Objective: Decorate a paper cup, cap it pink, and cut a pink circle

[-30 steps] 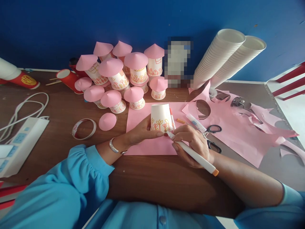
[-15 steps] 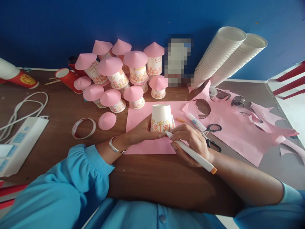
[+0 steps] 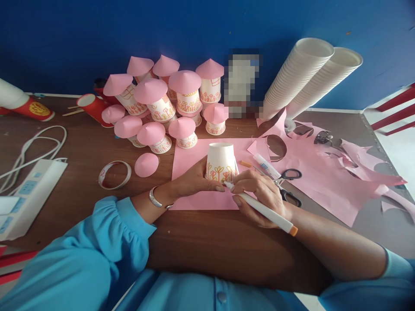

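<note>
**Upturned paper cup steadied for the pen**

A white paper cup stands mouth-down on a flat pink sheet, near the middle of the wooden table. Its thin, slightly tapered wall carries a band of orange and pink flower drawings along the lower edge. The left hand curls around the cup's near left side, fingers closed on it. This grip seems meant to stop the light cup from sliding or turning under pressure.

The right hand pinches a white marker with an orange end cap in a writing grip. It is angled low so the tip meets the cup's bottom rim just beside the left thumb.

To the right, touching or just beside that hand, lie black-handled scissors and a slim white tube. They rest on cut pink paper with round holes in it.

Behind the cup, a cluster of decorated cups wears smooth pink cone caps. One loose cone and a tape ring sit to the left. Two long ribbed stacks of plain cups lean against the blue wall.
</note>
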`<state>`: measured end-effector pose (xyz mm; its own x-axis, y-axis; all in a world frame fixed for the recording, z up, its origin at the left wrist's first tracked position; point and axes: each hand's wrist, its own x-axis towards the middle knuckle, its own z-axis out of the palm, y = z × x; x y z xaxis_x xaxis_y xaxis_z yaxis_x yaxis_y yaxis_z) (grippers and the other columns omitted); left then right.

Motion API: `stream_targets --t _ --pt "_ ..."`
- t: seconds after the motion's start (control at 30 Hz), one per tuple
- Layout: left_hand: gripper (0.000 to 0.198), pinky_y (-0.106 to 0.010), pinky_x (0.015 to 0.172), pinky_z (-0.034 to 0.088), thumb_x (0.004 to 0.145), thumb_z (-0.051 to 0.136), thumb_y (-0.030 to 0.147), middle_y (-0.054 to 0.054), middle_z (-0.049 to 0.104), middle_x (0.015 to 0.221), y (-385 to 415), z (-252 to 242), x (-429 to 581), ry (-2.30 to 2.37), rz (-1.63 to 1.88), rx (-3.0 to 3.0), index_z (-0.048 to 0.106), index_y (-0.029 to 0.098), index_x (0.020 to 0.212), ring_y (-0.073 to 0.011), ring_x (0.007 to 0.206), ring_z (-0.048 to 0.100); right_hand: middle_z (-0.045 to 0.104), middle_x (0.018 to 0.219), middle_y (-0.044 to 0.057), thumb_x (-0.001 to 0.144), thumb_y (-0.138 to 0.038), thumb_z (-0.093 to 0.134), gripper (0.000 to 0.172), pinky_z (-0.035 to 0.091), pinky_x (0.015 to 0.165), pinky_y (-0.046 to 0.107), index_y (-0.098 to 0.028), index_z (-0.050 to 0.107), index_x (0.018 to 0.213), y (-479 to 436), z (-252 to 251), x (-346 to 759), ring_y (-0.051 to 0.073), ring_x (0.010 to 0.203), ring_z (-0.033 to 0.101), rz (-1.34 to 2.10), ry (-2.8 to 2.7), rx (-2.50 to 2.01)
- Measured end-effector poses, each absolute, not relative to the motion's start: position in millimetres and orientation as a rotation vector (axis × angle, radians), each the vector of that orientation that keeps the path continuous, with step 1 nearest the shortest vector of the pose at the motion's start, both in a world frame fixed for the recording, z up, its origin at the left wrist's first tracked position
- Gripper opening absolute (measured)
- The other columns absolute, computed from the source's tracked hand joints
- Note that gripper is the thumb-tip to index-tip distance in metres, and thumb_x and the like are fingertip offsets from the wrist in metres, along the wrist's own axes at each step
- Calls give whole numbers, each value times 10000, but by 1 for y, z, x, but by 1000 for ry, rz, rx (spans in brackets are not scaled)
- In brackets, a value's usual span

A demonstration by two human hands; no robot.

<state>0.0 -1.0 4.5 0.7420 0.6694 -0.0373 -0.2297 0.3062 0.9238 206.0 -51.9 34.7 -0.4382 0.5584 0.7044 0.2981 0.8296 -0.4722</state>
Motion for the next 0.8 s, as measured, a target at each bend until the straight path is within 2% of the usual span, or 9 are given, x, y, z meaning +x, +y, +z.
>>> stream_targets --t 0.23,0.37,0.53,0.6,0.7,0.8 --pt "584 -390 904 568 686 938 353 -96 750 1126 -1 0 -2 481 645 1082 643 195 1165 -265 1031 714 633 833 29 903 -97 580 204 572 621 307 -220 564 1065 -50 39 210 174 720 658 412 -1995 -612" --pt "524 -385 887 582 695 930 370 -95 760 1095 0 1 -2 467 656 1051 678 190 1118 -253 993 725 627 854 35 912 -115 592 246 571 644 335 -236 557 1122 -48 35 212 202 784 645 357 -1929 -675" --pt "447 -335 813 577 707 921 364 -63 759 963 0 0 -2 459 666 1038 700 181 1049 -202 870 714 634 905 57 947 -152 583 199 574 661 346 -222 558 1132 -49 26 209 206 799 641 371 -1909 -677" --pt "506 -332 812 569 695 929 371 -68 756 1019 1 -2 -3 478 673 1040 687 190 1101 -203 889 709 632 913 61 962 -168 579 183 579 675 354 -216 560 1138 -49 24 209 206 807 644 381 -1897 -661" --pt "646 -349 862 549 704 924 398 -100 733 1188 0 -3 -3 517 701 1056 633 216 1251 -241 1028 697 624 891 55 978 -180 571 166 583 692 358 -212 560 1141 -49 24 209 209 829 650 411 -1898 -654" --pt "619 -375 923 525 758 885 413 -118 717 1243 0 0 -3 522 688 1087 626 207 1280 -268 1122 671 618 895 50 990 -195 560 167 587 688 368 -222 559 1155 -49 25 209 213 832 662 422 -1904 -655"
